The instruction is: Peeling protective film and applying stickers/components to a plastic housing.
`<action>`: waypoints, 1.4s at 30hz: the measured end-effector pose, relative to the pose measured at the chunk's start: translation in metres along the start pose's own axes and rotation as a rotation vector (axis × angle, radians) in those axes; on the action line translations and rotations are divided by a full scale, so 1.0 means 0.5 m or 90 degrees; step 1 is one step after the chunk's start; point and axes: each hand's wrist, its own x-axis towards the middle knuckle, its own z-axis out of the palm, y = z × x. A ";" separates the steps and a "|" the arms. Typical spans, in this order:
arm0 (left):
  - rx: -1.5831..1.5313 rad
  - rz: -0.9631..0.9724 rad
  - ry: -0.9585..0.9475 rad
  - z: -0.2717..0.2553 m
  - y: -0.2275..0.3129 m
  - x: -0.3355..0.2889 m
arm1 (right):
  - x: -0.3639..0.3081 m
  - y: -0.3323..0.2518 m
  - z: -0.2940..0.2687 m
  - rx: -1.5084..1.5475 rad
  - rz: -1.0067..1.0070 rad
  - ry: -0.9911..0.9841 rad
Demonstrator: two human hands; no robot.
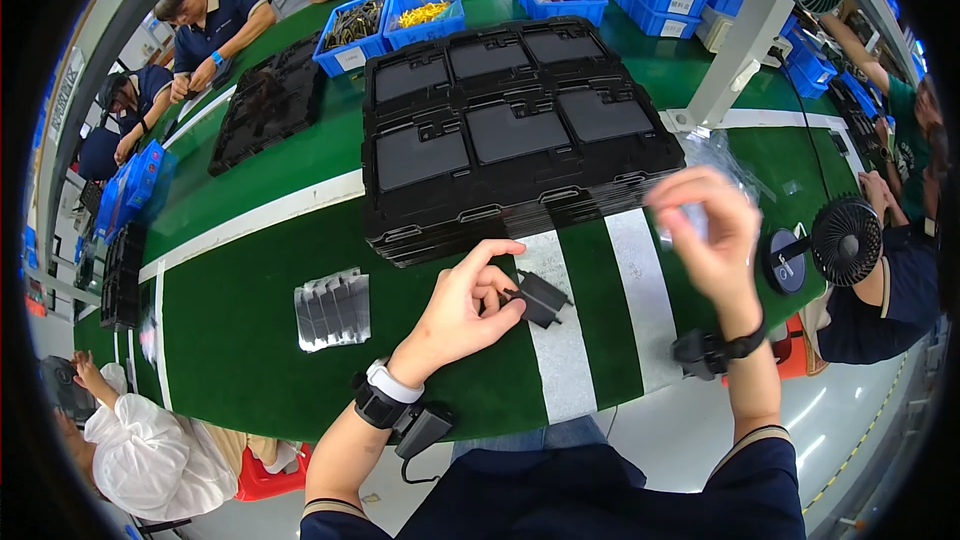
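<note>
My left hand (462, 306) is closed, its thumb and fingers pinching a small flat black plastic part (543, 298) above the green mat. My right hand (712, 235) is lifted to the right, fingers curled and smeared by motion; whether anything is between them does not show. Just behind it lies crumpled clear plastic film (735, 168). In front of me stands a stack of black trays (500, 202), whose top tray has several compartments with flat dark panels. Left of my left hand, a clear sheet with several dark strips (333, 310) lies on the mat.
Blue bins (348, 58) with small dark and yellow parts stand behind the trays. A metal post (738, 65) rises at the right, near a small black desk fan (846, 240). Another black tray (268, 105) lies back left. Several people work around the green table (240, 270).
</note>
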 end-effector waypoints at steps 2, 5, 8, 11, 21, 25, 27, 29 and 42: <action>0.177 -0.004 0.005 -0.003 0.000 -0.008 | 0.011 -0.004 -0.051 -0.203 -0.020 0.030; 0.255 0.110 0.071 0.005 -0.004 0.003 | -0.014 0.049 -0.110 -0.349 0.109 -0.005; 0.297 0.145 0.124 0.008 -0.005 0.008 | -0.070 0.100 -0.144 -0.575 0.157 -0.254; 0.310 0.119 0.107 0.006 -0.018 0.010 | -0.041 0.074 -0.136 -0.525 0.119 -0.129; 0.321 0.152 0.048 -0.003 -0.032 0.003 | 0.241 0.054 0.113 -0.347 -0.109 -0.325; 0.303 0.150 0.008 0.002 -0.026 0.001 | 0.329 0.117 0.239 -0.429 0.072 -0.445; 0.305 0.146 0.007 0.000 -0.027 0.000 | 0.347 0.120 0.290 -0.499 0.145 -0.476; 0.303 0.136 -0.008 0.000 -0.024 0.000 | 0.360 0.130 0.325 -0.531 0.180 -0.514; 0.188 0.174 0.027 0.009 -0.020 0.016 | 0.361 0.150 0.308 -0.316 -0.027 -0.265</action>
